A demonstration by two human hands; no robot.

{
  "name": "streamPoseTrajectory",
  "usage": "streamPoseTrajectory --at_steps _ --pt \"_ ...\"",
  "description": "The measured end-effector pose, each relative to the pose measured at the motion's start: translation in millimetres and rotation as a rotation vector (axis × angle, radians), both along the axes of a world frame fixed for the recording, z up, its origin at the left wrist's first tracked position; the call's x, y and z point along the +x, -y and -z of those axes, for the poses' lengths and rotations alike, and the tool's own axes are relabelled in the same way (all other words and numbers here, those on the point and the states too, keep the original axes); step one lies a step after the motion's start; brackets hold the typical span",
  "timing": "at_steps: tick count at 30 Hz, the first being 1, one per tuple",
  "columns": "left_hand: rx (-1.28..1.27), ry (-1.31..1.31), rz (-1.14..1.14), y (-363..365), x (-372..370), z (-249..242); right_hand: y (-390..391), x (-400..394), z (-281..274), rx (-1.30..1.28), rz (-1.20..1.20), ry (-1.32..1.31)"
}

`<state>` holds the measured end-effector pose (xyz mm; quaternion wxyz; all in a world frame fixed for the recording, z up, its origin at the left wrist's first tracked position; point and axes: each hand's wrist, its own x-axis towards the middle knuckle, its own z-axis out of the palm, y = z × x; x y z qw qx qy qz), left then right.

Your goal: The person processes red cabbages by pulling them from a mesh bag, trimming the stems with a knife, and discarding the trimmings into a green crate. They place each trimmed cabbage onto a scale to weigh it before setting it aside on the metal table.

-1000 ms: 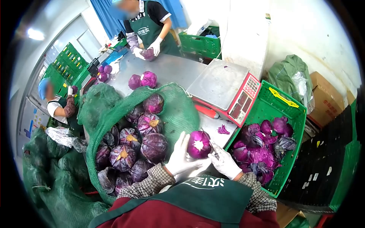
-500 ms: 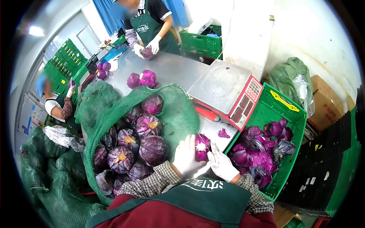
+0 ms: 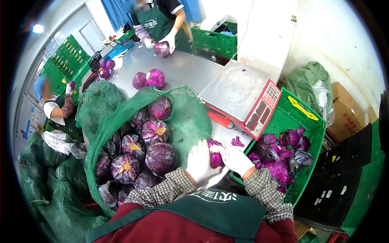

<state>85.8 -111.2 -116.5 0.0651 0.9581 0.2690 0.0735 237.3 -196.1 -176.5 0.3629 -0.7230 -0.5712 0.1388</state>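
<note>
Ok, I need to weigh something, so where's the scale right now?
In the head view, the scale sits right of centre on the table, between the mesh bag and the green crate of leaves.

Metal surface (image 3: 190, 67) extends ahead and left of the fingers (image 3: 197, 151). White wall (image 3: 336, 36) ahead-right of them, patchy stains. Blue curtain (image 3: 114, 17) past the surface, ahead-left. Pale door (image 3: 90, 37) farther left, bright lamp (image 3: 37, 28) above and left of it. Green crates (image 3: 69, 56) stacked far left of fingers. Right of fingers: cardboard box (image 3: 345, 115) near the wall, green sack (image 3: 308, 81) just beside it, black stack (image 3: 330, 182) with white labels closer in.
</note>
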Motion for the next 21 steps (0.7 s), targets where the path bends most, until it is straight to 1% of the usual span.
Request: streamPoseTrajectory --at_steps 2,5,8,9,10,11,12,13,14,16,17,18,20,21 --pt "0.012 -0.004 -0.017 0 2 1 -7 12 8 -0.152 -0.056 0.042" --pt "0.018 0.004 -0.032 1 4 0 -13 26 6 -0.049 -0.183 0.134" --pt "0.002 -0.012 0.011 17 1 -10 -17 31 -30 -0.219 -0.112 0.027" --pt "0.187 0.095 0.114 32 -3 -4 -16 33 -37 -0.385 -0.054 -0.044" --pt "0.237 0.154 0.193 39 -5 12 -15 34 -15 -0.163 -0.059 0.100" --pt "0.238 0.205 0.203 43 -14 15 -19 34 25 0.066 -0.062 0.245" --pt "0.230 0.258 0.216 44 -19 16 -18 33 49 0.287 -0.061 0.389" --pt "0.075 0.347 0.183 38 -25 13 -2 26 38 0.235 -0.055 0.389" --pt "-0.143 0.268 0.164 27 -33 6 15 18 24 0.182 -0.048 0.390" --pt "-0.267 0.317 0.099 12 -68 3 40 13 45 0.097 -0.029 0.360" --pt "-0.569 0.472 0.070 12 -75 -2 53 -2 32 0.160 0.033 0.504" --pt "-0.870 0.628 0.040 12 -79 -7 60 -12 21 0.180 0.056 0.498" --pt "-1.279 0.668 -0.195 -6 -80 1 69 -25 12 0.259 0.087 0.411" --pt "-1.276 0.668 -0.310 -16 -78 8 74 -27 1 0.226 0.114 0.224"
